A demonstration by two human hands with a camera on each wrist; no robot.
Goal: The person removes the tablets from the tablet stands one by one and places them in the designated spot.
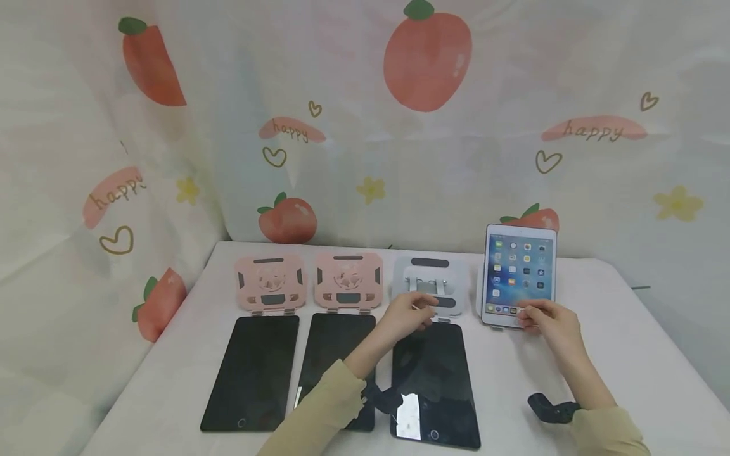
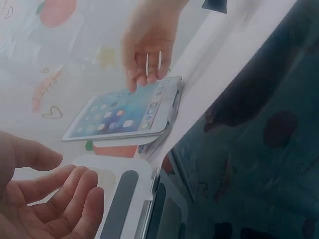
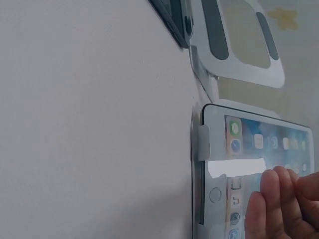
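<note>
A white tablet (image 1: pixel 520 269) with a lit screen of app icons leans on a stand at the right. My right hand (image 1: pixel 550 320) is at the lower right of that screen. In the right wrist view its fingers (image 3: pixel 271 199) are relaxed and overlap the glass, not wrapped around the tablet. My left hand (image 1: pixel 406 315) hovers in front of the white stand (image 1: pixel 403 269), holding nothing. Its fingers (image 2: pixel 70 204) are loosely bent in the left wrist view, beside the stand's grey pad (image 2: pixel 122 201). A dark-screened tablet (image 1: pixel 430 373) lies flat just in front of this stand.
Two pink stands (image 1: pixel 245 278) rise at the left of the row. Before them lie two more black-screened tablets, one at far left (image 1: pixel 253 367) and one (image 1: pixel 336 342) partly under my left forearm. A patterned curtain (image 1: pixel 456 171) hangs behind the white-covered table (image 1: pixel 644 373).
</note>
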